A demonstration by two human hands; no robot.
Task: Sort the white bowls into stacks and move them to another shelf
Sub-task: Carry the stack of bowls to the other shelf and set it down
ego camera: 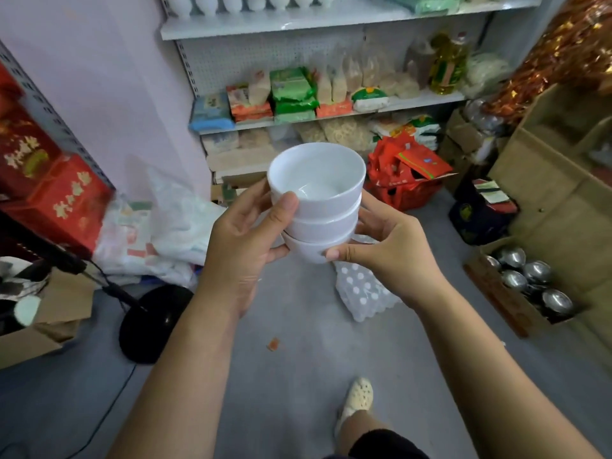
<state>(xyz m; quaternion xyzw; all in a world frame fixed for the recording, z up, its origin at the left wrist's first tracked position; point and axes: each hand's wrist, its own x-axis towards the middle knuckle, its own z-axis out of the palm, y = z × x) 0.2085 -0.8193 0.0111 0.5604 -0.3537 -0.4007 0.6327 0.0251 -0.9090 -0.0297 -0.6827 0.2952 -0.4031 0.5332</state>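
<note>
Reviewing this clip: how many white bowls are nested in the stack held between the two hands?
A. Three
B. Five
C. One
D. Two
A: the stack of white bowls shows three bowl walls nested one above another, gripped by the left hand on one side and the right hand on the other.

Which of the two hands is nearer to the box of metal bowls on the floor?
Right. The right hand holds the stack of white bowls on the side facing the box of metal bowls; the left hand holds the stack's opposite side, farther away.
</note>
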